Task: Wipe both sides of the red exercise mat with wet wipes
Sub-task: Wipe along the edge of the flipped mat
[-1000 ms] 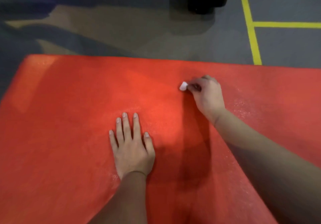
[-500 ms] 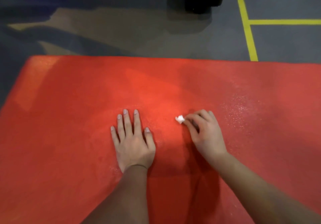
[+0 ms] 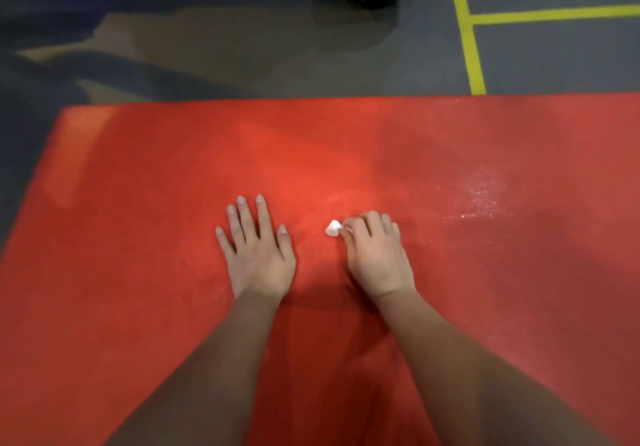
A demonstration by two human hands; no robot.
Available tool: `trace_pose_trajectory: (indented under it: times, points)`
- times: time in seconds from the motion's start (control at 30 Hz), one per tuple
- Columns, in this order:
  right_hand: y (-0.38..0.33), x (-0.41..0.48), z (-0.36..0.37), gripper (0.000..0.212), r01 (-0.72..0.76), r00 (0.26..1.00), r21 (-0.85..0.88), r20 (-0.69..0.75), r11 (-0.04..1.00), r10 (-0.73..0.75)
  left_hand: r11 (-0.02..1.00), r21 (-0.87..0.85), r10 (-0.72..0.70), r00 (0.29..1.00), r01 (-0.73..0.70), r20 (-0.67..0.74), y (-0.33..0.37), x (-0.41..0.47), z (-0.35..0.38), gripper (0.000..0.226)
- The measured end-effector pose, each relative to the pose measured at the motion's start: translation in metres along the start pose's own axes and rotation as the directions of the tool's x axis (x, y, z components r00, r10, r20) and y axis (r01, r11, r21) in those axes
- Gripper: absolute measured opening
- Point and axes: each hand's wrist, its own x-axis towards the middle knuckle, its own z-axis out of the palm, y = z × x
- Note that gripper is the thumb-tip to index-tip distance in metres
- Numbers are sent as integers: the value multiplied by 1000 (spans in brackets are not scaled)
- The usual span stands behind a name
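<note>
Our left hand lies flat on the red mat, fingers straight and spread, holding nothing. Just beside it at 3 o'clock, our right hand curls its fingers around a small white wet wipe, which protrudes from the fingertips at 10 o'clock and touches the mat. Open mat surface extends toward 9 and 3 o'clock. The far edge at 12 o'clock borders grey floor with yellow lines.
</note>
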Motion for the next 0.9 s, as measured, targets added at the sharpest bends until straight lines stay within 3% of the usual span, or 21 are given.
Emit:
trace_pose_trajectory:
  times: [0.13, 0.23, 0.37, 0.5, 0.6, 0.7, 0.83, 0.9]
  points:
    - [-1, -1, -4, 26, -16, 1000, 36, 24, 999, 15, 999, 16, 47, 998, -46, -35, -4, -55, -9, 67]
    - [-1, 2, -8, 30, -31, 999, 53, 41, 998, 28, 1000, -9, -8, 999, 8, -32, -16, -114, -3, 65]
    - [7, 0, -3, 19, 39, 999, 98, -2, 994, -39, 999, -45, -28, 996, 24, -80, -23, -119, 10, 65]
    - [1, -5, -10, 8, -36, 999, 244, 4, 969, 36, 999, -52, -19, 996, 14, -89, -22, -120, 7, 65]
    - [-12, -36, -21, 6, -42, 993, 385, 119, 922, -5, 998, -60, -24, 996, 19, -83, -24, -121, 8, 65]
    - [-14, -58, -22, 8, 29, 985, 311, 155, 950, -81, 998, -60, -32, 995, 27, -90, -25, -121, 8, 65]
    - [-14, -58, -22, 6, -27, 997, 245, 75, 969, 9, 997, -70, -23, 994, 16, -106, -24, -121, 9, 64]
    - [-27, -85, -27, 2, -1, 996, 271, 90, 963, -24, 997, -79, -23, 995, 15, -96, -26, -121, 8, 64]
